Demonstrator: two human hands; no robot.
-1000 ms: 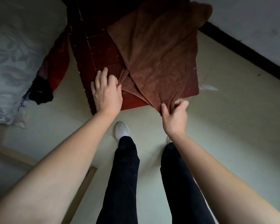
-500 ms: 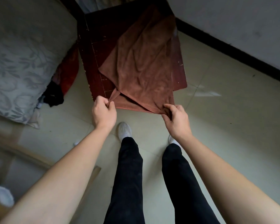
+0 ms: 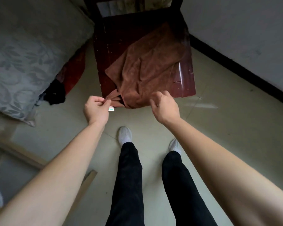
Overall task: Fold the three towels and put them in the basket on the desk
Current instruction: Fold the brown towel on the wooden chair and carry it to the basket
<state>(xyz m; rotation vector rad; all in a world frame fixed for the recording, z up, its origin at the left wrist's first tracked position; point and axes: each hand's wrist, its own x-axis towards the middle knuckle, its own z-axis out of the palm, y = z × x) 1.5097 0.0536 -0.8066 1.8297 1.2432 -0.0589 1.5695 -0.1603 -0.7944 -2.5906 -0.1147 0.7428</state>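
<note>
Brown terry cloth is being gripped at the near edge: the left hand (image 3: 96, 110) is pinching one corner, with its white tag, between closed fingers (image 3: 104, 101), while the right hand (image 3: 166, 108) is curling over the other corner, grip unclear. The rumpled brown towel (image 3: 147, 75) is lying unfolded across the dark red wooden chair seat (image 3: 185, 85). Folding is apparently only beginning; no basket, counter or other towels are showing.
</note>
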